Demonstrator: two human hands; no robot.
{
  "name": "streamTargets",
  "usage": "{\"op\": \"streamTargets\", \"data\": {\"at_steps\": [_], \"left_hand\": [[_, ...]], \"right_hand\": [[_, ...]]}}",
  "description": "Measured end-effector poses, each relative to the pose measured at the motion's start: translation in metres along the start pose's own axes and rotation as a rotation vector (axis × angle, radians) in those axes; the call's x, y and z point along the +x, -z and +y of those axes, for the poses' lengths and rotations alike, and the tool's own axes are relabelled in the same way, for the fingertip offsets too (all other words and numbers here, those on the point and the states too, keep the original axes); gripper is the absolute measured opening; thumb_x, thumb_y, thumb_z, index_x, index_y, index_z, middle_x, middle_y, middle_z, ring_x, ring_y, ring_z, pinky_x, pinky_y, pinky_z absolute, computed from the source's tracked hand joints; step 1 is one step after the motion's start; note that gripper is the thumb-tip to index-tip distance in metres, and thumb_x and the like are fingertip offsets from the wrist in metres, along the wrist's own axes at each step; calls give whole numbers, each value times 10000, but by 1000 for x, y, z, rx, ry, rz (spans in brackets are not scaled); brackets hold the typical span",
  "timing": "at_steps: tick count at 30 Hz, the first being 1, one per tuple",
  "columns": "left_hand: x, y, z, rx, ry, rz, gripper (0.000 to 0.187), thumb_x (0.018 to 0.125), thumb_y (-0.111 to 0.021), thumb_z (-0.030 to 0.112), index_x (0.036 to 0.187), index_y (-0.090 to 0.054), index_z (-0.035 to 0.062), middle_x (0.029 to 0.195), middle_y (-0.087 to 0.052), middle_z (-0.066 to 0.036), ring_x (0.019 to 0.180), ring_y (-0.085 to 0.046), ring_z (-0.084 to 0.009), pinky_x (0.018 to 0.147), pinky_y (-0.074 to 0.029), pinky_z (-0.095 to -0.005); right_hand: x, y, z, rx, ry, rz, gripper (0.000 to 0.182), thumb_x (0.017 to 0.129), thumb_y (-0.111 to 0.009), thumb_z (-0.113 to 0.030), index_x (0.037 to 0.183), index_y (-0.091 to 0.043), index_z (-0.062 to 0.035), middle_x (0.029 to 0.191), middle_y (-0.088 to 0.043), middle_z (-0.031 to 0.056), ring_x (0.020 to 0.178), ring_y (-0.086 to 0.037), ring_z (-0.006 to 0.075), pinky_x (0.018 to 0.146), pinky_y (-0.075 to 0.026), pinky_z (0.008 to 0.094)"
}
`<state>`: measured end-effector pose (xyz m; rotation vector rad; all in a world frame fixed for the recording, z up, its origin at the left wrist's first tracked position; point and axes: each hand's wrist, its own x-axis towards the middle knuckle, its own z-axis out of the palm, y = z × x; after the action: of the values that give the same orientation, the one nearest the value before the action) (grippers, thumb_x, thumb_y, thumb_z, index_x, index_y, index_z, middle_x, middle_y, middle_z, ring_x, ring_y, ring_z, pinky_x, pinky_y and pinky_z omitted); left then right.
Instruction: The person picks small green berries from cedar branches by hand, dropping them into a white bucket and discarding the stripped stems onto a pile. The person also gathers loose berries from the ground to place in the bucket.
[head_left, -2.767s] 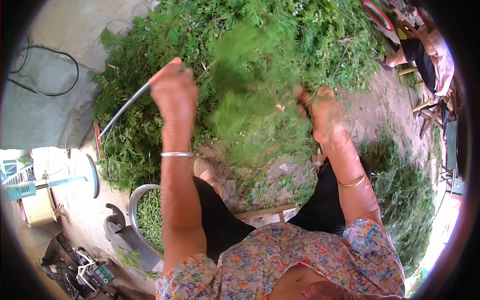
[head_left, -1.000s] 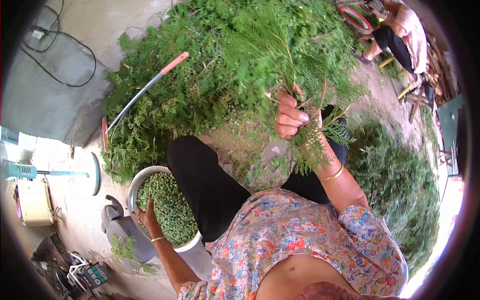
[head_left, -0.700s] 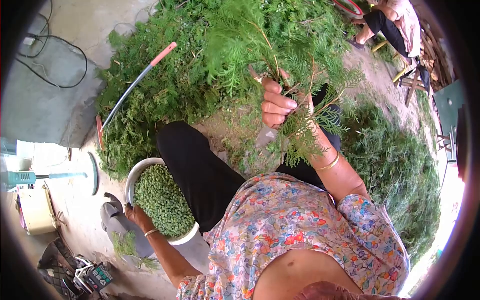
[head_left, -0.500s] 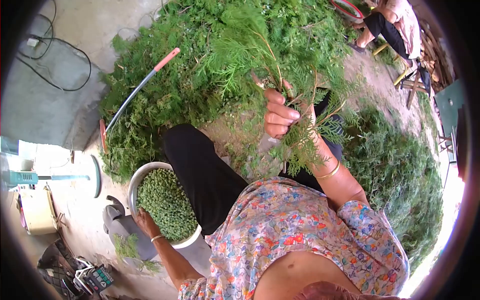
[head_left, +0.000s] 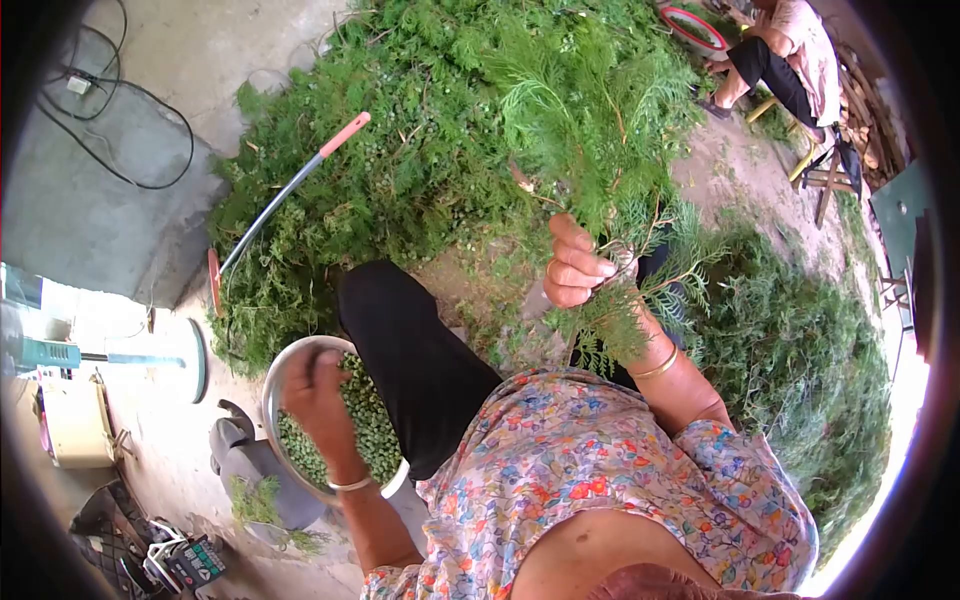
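My right hand (head_left: 580, 270) is closed on the stems of a green cypress branch (head_left: 590, 130), whose flat, feathery sprays spread above and below the fingers. It is raised in front of my body, over the gap between my knees. My left hand (head_left: 318, 395) is smeared by motion above a white bowl (head_left: 272, 385) beside my left knee. Many small round green cones (head_left: 370, 425) fill the bowl. Whether the left fingers hold anything is not visible.
Cut cypress (head_left: 400, 130) lies heaped ahead, with a curved metal tool with a pink handle (head_left: 345, 133) on it. Another green pile (head_left: 790, 340) is to my right. A seated person (head_left: 790, 70) is at the far right by a red-rimmed basin (head_left: 695, 27). A fan (head_left: 190, 360) stands left.
My left hand has lifted from the bowl's left edge and moved up and right over the cones. My right hand has shifted slightly right and down with the branch.
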<state>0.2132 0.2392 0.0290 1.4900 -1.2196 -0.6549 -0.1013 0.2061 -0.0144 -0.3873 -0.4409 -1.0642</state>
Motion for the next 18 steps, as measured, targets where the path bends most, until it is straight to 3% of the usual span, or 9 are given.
{"op": "streamTargets", "data": {"at_steps": [3, 6, 7, 9, 10, 11, 13, 14, 18], "left_hand": [[-22, -51, 25, -164, 112, -501, 195, 873, -538, 99, 972, -594, -59, 848, -637, -128, 748, -641, -190, 629, -542, -279], [-46, -97, 24, -353, 198, -932, 224, 893, -535, 133, 978, -601, -63, 896, -643, -139, 772, -630, -182, 667, -532, -290], [-55, -110, 34, -423, 265, -989, 213, 899, -532, 137, 933, -597, -63, 850, -628, -112, 729, -605, -159, 632, -515, -273], [-66, -128, 42, -535, 303, -1092, 167, 892, -546, 110, 822, -585, -37, 652, -541, -17, 560, -486, -70, 499, -418, -227], [-67, -131, 48, -531, 301, -1104, 167, 892, -546, 110, 822, -585, -37, 652, -541, -17, 560, -486, -70, 499, -418, -227], [-67, -132, 57, -488, 360, -1096, 189, 894, -538, 109, 766, -551, -30, 640, -523, -26, 537, -472, -80, 479, -402, -241], [-68, -135, 62, -438, 417, -1095, 228, 896, -529, 108, 710, -518, -24, 629, -505, -36, 515, -458, -91, 460, -386, -254], [-67, -136, 61, -465, 383, -979, 223, 887, -535, 89, 694, -518, -23, 611, -496, -33, 499, -444, -86, 438, -358, -250], [-61, -136, 55, -473, 256, -745, 141, 847, -576, 48, 732, -574, -33, 587, -475, -19, 471, -413, -82, 403, -348, -227]], "right_hand": [[-4, 1, 2, 5, 51, 28, 150, 908, -498, -219, 860, -422, -99, 525, -461, -74, 443, -352, 31, 422, -272, 202], [-1, -16, 7, -18, 94, 97, 245, 916, -491, -319, 886, -424, -85, 538, -439, -71, 471, -364, 43, 473, -294, 212], [-3, -15, 6, -26, 107, 97, 245, 916, -491, -319, 886, -424, -85, 538, -439, -71, 471, -364, 43, 473, -294, 212], [-8, -8, 2, -16, 45, 189, 510, 925, -367, -536, 958, -501, -44, 526, -394, -54, 493, -331, 73, 510, -296, 243], [-8, -3, 0, 62, 0, 108, 552, 914, -375, -550, 1090, -489, -40, 636, -509, 9, 564, -447, 119, 590, -400, 279], [-14, -5, 3, 58, 10, 105, 552, 914, -375, -550, 1090, -489, -40, 636, -509, 9, 564, -447, 119, 590, -400, 279], [-27, -15, 14, -305, 226, 698, 570, 890, -431, -548, 1187, -466, -63, 841, -595, 93, 724, -561, 202, 750, -472, 360], [-35, -4, 5, -277, 157, 621, 544, 889, -487, -473, 1272, -428, -91, 1075, -583, 154, 955, -579, 272, 902, -446, 435], [-32, -19, 19, -519, 98, 787, 487, 903, -504, -330, 1315, -395, -94, 1274, -498, 141, 1163, -487, 309, 959, -413, 472]]}}
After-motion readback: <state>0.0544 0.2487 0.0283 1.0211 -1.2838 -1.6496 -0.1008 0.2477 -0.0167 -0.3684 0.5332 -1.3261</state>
